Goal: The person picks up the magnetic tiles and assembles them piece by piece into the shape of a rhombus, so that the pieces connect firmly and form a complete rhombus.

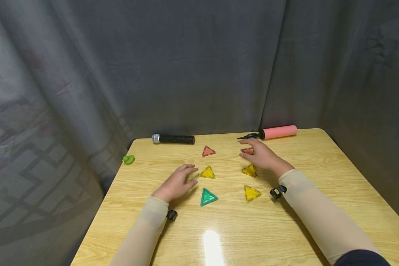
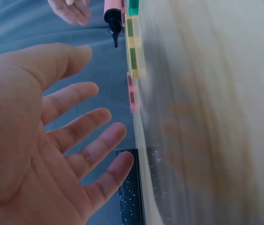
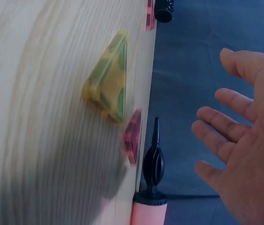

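With fingers spread and nothing held, my left hand [image 1: 177, 183] hovers left of a yellow triangle tile [image 1: 207, 173] and a green triangle tile [image 1: 208, 197]. My right hand [image 1: 262, 155], also empty with loosely extended fingers, is over a red triangle tile [image 1: 247, 150] and partly covers it in the head view. Just below that hand lies a second yellow tile [image 1: 249, 171], with a third yellow tile [image 1: 252, 194] nearer the front. Another red tile [image 1: 208, 151] lies at the back of the left column. The tiles are translucent and lie flat, apart from one another.
Along the back edge of the wooden table [image 1: 173, 240] lie a black toy microphone [image 1: 177, 139] and a pink balloon pump [image 1: 280, 132] with a black nozzle. A small green duck figure [image 1: 129, 159] is near the left edge. Grey curtains [image 1: 193, 66] surround the table.
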`<state>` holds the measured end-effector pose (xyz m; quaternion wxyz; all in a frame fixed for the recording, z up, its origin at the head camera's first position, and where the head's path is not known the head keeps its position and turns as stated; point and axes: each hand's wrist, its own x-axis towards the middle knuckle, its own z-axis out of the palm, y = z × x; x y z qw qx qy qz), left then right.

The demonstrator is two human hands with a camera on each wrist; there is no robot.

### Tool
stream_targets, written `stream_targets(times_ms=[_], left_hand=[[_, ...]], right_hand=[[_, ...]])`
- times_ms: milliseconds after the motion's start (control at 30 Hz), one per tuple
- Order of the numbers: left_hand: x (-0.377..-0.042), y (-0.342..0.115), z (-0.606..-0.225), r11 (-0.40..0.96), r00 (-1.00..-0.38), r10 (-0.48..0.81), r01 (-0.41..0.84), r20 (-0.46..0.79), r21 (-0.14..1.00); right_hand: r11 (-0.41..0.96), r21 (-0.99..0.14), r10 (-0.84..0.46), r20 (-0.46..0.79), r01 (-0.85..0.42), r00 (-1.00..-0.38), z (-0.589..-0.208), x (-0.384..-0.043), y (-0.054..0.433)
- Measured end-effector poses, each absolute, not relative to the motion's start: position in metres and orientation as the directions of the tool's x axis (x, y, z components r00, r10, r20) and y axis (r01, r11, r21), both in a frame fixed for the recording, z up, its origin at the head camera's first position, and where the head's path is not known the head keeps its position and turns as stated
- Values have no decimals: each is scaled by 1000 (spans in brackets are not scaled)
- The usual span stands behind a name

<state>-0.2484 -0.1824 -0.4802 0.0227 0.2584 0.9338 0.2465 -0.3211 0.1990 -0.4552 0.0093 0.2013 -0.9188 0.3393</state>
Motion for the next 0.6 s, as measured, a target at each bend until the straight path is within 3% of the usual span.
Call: stream_targets(times_ms=[600], left_hand=[[-260, -169, -484, 716, -857, 515, 436, 8, 545]], right_hand=[[636, -678, -438, 77, -369, -896, -458, -339, 173]])
